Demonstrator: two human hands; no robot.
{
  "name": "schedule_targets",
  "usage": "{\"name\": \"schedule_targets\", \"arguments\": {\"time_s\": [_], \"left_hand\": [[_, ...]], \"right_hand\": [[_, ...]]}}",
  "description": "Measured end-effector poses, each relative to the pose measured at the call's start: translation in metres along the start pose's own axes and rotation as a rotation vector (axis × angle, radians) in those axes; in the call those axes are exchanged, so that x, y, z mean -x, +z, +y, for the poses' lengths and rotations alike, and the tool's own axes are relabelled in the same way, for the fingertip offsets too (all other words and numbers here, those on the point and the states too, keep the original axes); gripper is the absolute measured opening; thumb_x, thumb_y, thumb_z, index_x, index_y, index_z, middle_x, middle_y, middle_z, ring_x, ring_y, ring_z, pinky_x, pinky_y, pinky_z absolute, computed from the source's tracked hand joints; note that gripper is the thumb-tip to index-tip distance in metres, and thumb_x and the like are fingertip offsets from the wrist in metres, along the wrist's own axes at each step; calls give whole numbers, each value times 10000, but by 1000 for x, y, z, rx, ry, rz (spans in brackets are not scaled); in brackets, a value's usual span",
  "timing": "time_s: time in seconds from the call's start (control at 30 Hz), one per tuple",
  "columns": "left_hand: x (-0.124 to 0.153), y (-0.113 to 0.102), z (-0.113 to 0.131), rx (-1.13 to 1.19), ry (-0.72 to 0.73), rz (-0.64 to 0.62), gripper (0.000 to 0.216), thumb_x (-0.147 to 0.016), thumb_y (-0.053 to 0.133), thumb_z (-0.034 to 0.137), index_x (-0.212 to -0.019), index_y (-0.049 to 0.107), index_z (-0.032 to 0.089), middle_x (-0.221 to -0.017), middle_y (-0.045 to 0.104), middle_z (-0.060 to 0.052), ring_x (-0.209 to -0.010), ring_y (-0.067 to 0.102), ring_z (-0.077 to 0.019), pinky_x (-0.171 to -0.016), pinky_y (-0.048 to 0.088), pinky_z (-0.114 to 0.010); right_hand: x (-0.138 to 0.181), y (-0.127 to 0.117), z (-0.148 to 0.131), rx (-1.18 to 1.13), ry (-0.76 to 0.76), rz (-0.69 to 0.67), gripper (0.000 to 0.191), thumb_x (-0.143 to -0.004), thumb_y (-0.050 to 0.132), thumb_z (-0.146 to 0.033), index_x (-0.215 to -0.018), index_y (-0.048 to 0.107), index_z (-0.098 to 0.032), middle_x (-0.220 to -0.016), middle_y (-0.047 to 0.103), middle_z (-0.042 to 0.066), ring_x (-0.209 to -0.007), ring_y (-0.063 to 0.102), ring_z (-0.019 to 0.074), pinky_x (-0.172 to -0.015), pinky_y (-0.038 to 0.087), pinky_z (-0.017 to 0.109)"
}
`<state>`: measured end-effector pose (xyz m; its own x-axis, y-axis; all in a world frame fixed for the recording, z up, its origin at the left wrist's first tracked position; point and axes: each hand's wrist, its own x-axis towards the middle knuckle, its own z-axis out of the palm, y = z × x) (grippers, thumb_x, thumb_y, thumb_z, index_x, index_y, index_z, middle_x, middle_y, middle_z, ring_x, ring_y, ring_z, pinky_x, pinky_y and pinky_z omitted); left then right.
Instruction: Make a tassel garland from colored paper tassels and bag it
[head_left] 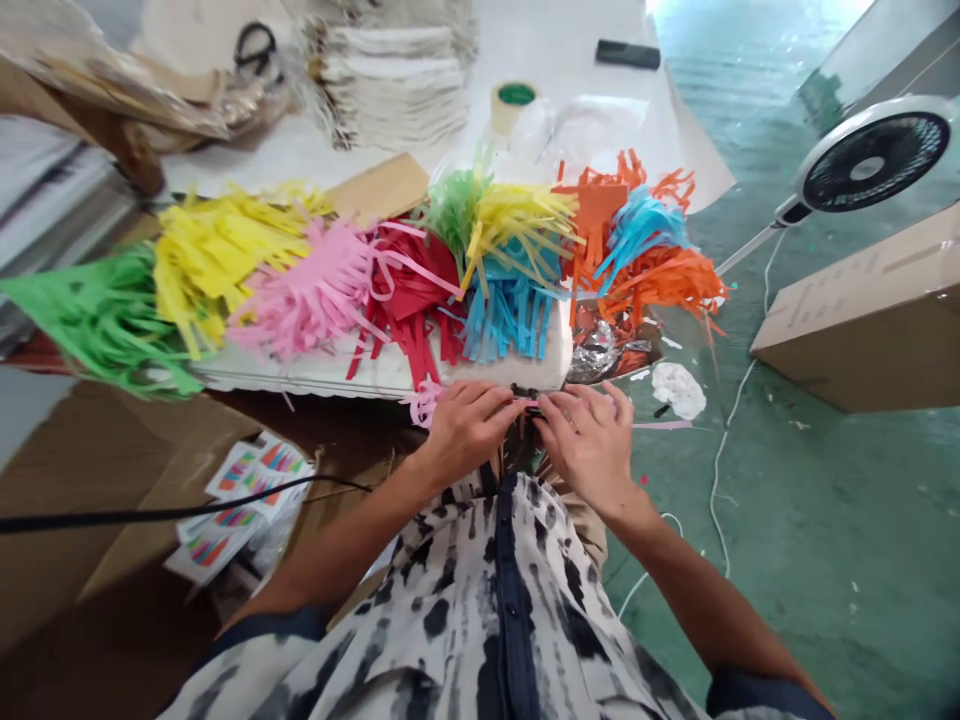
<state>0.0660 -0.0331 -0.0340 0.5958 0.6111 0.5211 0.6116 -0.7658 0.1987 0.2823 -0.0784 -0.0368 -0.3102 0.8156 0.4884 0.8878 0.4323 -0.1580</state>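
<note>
Close to my body at the table's front edge, my left hand (469, 425) pinches a fringed pink paper tassel (424, 404), whose curled ends stick out on its left side. Fingers bent, my right hand (589, 435) grips the same pink paper, and a thin strip trails out to the right. Between the fingertips runs a narrow rolled part, with something small and dark behind it. Just beyond lie fringed paper bundles: red (416, 280), pink (315, 285), blue (510, 310), yellow (232, 250), green (112, 315) and orange (660, 280).
A tape roll (514, 105), black scissors (256, 48), a black bar-shaped object (628, 54) and stacked white strings (397, 85) occupy the table's far part. To the right stand a fan (870, 165) and a carton (862, 310); a white cable (716, 480) crosses the floor. Printed cards (232, 510) lie lower left.
</note>
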Motion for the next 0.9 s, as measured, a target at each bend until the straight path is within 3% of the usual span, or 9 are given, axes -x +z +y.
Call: {"name": "schedule_targets", "arguments": {"time_s": [0.27,0.33,0.43,0.53,0.6,0.8,0.9], "left_hand": [[-14,-19,26,-35,-79,114,78,-970,677,231,-946,750,218,-935,809,-45,-847,731,-199,-776,503,-373],[-17,-27,30,144,-234,98,119,-986,669,281,-950,762,216,-934,817,-48,-841,748,-198,-757,529,-353],[-20,-37,31,718,-602,22,213,-958,719,409,-942,778,205,-893,823,-42,-800,764,-188,-728,580,-314],[-21,-42,26,1349,-901,-155,319,-817,860,457,-936,788,170,-882,826,-64,-759,767,-185,-725,615,-311],[-21,-43,25,1597,-1032,-262,368,-725,936,426,-917,794,147,-835,814,-70,-695,744,-159,-704,607,-289],[-20,-44,33,1792,-1227,-272,438,-561,1030,379,-766,745,118,-679,745,-41,-585,675,-106,-630,543,-217],[-19,-44,35,1782,-1233,-236,418,-573,1023,384,-761,750,128,-706,753,-48,-620,691,-126,-649,541,-232]], "right_hand": [[-14,-10,2,60,-152,85,212,-1001,691,-192,-1189,700,-287,-1060,801,-6,-1070,635,205,-1019,383,425],[-18,-22,3,59,-182,161,213,-987,706,-183,-1174,698,-285,-1044,805,-11,-1057,642,204,-980,389,421],[-24,-39,2,37,-244,253,245,-965,719,-158,-1180,699,-274,-1008,811,-11,-1024,657,203,-954,416,418],[-27,-49,2,47,-273,308,307,-930,747,-122,-1192,716,-279,-983,814,-17,-988,673,198,-979,439,427],[-27,-51,1,52,-277,336,329,-917,762,-120,-1191,727,-297,-971,816,-31,-973,685,193,-1003,448,431],[-29,-46,-9,-31,-248,318,296,-943,733,-126,-1158,739,-330,-931,821,-72,-935,717,170,-1020,436,429],[-35,-46,-14,-214,-89,282,172,-943,749,-178,-1039,775,-318,-917,815,-44,-921,717,189,-956,463,429]]}}
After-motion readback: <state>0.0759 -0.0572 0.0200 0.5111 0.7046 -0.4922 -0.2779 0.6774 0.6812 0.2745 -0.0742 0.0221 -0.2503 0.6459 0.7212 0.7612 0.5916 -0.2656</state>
